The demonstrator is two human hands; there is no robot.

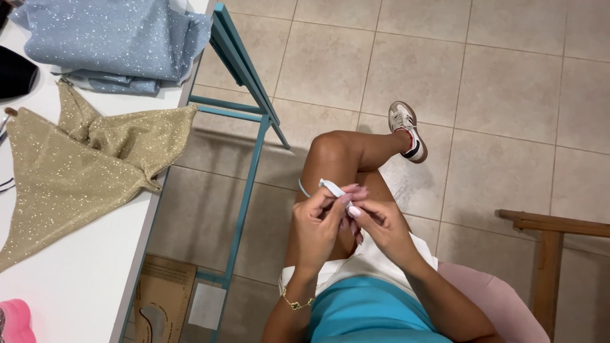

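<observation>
- Two hands work close together above the person's lap: the left hand [316,222] and the right hand [375,222], fingertips meeting.
- One narrow strip of pale blue-white band [329,187] is pinched between them; it looks flat and soft, like elastic or ribbon. Its upper end pokes out above the left fingers, and a thin loop of it curves down to the left beside the raised knee.
- Both hands are closed narrowly on that band, the left thumb and fingers gripping it from one side, the right fingertips pressing at the same spot. Whether anything else sits in the right hand cannot be told.
- One thin gold chain bracelet [296,303] circles the left wrist.
- One shoe [406,130] shows, a low light-coloured trainer with dark trim, on the foot of the crossed leg.
- Two pieces of glittery fabric lie on the white table [76,286] at the left: one gold fabric [70,171], spread flat with pointed corners, and one light blue fabric [121,38], folded in a loose heap further back. Both are speckled with sparkle.
- The table stands on a slim teal metal frame [244,190] of straight bars.
- One flat piece of brown cardboard [165,295] lies on the floor under the table.
- The floor [495,76] is large square beige tiles, matte, with thin grout lines.
- One wooden piece of furniture [549,254] stands at the right, its kind unclear.
</observation>
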